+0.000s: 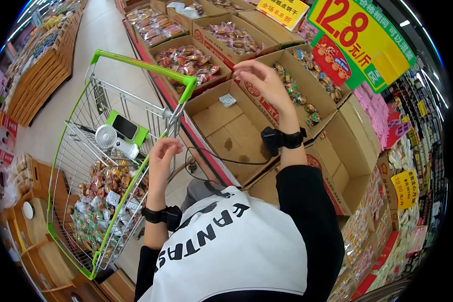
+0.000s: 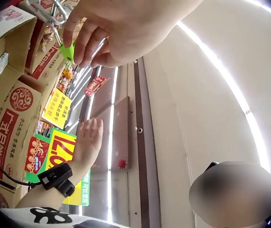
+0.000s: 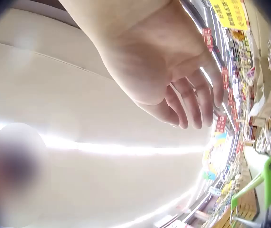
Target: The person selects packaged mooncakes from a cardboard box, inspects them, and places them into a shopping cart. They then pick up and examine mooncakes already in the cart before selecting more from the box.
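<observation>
My left hand (image 1: 163,156) hovers by the cart's side, its fingers loosely bent around nothing. Over the edge between two cardboard boxes is my right hand (image 1: 268,85), fingers slightly bent and holding nothing, as the right wrist view of the hand (image 3: 164,57) also shows. Below it, a nearly bare cardboard box (image 1: 231,128) has one small white packet (image 1: 227,100) on its bottom. The shopping cart (image 1: 136,63), with a green handle, carries many wrapped snacks (image 1: 105,201). A small white fan (image 1: 106,136) and a phone (image 1: 125,127) sit near its handle.
More boxes hold wrapped snacks (image 1: 191,63) behind and beside. A yellow price sign (image 1: 357,40) stands at the upper right. A black cable (image 1: 221,159) crosses from the right wrist over the box. Wooden shelves (image 1: 45,75) line the far side of the aisle.
</observation>
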`<state>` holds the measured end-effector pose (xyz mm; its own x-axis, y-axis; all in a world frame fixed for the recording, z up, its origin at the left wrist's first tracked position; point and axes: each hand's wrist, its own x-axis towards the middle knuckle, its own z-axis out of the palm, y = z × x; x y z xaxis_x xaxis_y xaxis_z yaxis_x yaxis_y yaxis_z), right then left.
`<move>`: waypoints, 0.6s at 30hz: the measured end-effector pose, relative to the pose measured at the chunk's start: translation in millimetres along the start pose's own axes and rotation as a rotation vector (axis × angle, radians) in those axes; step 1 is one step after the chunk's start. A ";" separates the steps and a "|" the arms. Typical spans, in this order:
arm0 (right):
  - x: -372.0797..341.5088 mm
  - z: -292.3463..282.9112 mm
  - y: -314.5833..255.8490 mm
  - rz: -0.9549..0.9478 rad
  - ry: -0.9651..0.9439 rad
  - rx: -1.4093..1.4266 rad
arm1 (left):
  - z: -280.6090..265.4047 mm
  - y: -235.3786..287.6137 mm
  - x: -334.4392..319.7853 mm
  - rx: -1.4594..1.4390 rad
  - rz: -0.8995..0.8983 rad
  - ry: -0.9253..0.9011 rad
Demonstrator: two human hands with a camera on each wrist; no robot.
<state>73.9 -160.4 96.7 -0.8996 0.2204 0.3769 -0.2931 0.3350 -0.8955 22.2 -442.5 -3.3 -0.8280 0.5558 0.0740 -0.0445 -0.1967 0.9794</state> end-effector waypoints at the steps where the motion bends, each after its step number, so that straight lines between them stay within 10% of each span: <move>1: -1.9 -12.4 6.8 0.026 0.051 -0.058 | 4.0 -2.7 2.0 0.005 -0.014 -0.026; 18: 9.5 -190.3 66.9 0.293 0.373 -0.316 | 48.1 -13.7 31.7 0.040 -0.088 -0.212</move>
<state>107.3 38.4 85.5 -0.7367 0.6349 0.2329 0.1143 0.4563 -0.8824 23.5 -383.4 -5.3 -0.6861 0.7272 0.0218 -0.0853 -0.1102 0.9902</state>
